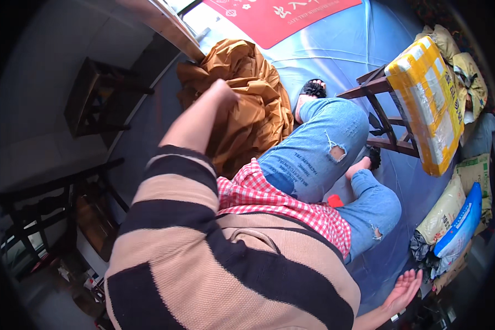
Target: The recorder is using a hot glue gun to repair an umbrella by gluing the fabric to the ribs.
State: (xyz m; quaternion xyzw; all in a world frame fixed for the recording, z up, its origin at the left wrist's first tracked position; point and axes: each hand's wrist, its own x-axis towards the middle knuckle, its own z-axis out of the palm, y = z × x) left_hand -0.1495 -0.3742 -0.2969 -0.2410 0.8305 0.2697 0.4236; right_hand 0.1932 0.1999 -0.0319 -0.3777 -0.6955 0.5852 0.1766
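A large heap of crumpled brown cloth point(253, 88) lies on the floor ahead, to the left of my legs. My left hand point(225, 94) is bent over the left part of this heap; its fingers are turned away and hidden, so I cannot make out whether it grips the cloth. Low on the right, my right hand point(404, 289) is held out with the palm up and fingers apart, holding nothing. Between the arms are my ripped blue jeans point(319, 148) and a red checked cloth point(291, 212) at my waist. A small red object point(335, 201) shows between my legs.
A yellow-taped white box point(426, 104) rests on a dark wooden stool point(388, 129) at the right. Beyond it are stuffed bags, including a blue packet point(459, 220). A red mat point(275, 19) lies far ahead. Dark wooden furniture point(99, 99) stands along the left.
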